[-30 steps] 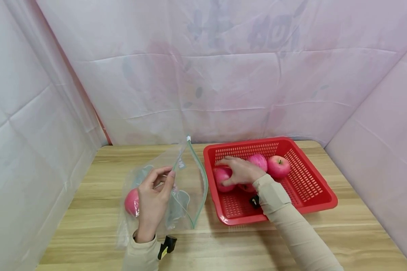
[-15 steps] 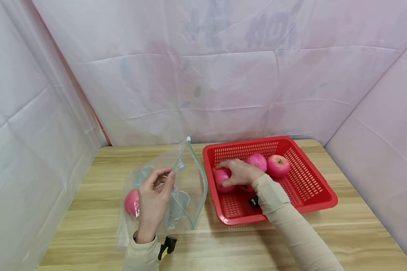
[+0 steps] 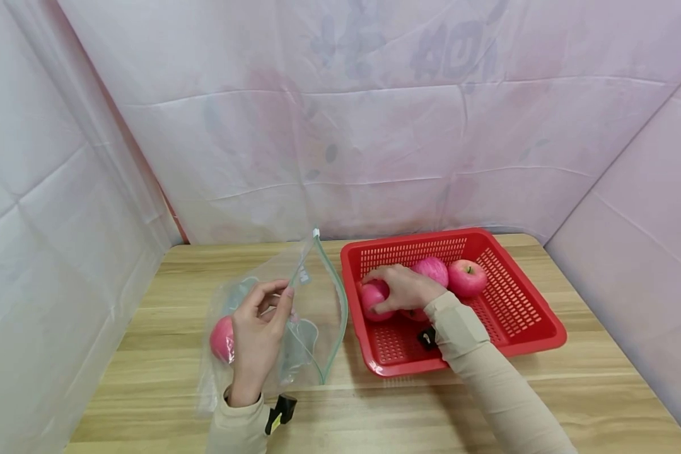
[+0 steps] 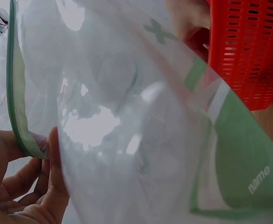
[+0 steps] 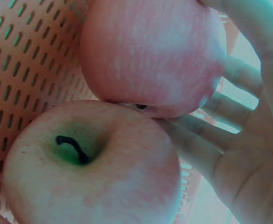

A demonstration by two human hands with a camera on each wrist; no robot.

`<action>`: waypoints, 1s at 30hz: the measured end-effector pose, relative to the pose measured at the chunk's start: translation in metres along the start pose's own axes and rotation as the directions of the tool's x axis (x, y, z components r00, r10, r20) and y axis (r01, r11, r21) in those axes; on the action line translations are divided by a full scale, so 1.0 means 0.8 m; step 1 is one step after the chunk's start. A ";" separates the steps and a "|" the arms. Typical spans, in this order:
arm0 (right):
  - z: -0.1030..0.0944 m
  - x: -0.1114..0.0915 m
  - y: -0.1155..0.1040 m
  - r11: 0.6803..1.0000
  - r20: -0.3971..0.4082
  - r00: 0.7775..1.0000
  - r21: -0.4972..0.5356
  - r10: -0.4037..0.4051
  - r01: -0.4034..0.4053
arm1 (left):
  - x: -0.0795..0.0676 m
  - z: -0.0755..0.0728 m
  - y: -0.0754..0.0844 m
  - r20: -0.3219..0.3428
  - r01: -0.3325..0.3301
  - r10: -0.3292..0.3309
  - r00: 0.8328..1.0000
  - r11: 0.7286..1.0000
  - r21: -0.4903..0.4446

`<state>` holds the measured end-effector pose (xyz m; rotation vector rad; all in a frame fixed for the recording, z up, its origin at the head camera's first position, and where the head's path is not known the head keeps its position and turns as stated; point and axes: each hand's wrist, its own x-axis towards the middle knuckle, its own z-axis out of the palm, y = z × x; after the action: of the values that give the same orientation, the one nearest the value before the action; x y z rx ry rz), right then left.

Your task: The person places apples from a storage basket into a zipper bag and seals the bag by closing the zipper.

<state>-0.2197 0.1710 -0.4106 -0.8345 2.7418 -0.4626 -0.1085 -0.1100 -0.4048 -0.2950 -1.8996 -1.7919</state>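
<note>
My left hand (image 3: 259,328) pinches the green-edged mouth of a clear zip bag (image 3: 323,302) between thumb and fingers, and the mouth gapes toward the basket. One pink apple (image 3: 222,339) lies inside the bag, partly behind that hand. In the red basket (image 3: 522,315) my right hand (image 3: 403,290) grips an apple (image 3: 376,301) at the left end, fingers curled round its far side and thumb on the near side. The right wrist view shows this held apple (image 5: 153,56) against a second apple (image 5: 94,163) with a dark stem.
Two more apples, a striped one (image 3: 431,271) and one with its stem up (image 3: 468,278), sit at the back of the basket. The basket stands on a wooden table (image 3: 374,416). Pale printed cloth (image 3: 374,139) hangs behind and at both sides.
My right hand has closed its fingers onto the leftmost apple in the basket. The left hand keeps its pinch on the bag's mouth, unmoved.
</note>
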 end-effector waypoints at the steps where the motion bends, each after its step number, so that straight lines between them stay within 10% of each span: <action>1: -0.001 -0.001 0.000 1.000 -0.013 1.000 0.000 -0.004 0.004 | 0.000 0.000 0.000 0.001 -0.003 0.003 1.000 1.000 0.001; 30: -0.047 -0.036 -0.024 0.998 -0.249 0.967 -0.038 -0.060 0.052 | 0.000 -0.002 0.001 0.018 0.003 -0.004 1.000 1.000 0.010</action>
<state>-0.1989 0.1809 -0.3648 -0.9201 2.9676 -0.5737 -0.1080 -0.1119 -0.4039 -0.3052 -1.9216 -1.7876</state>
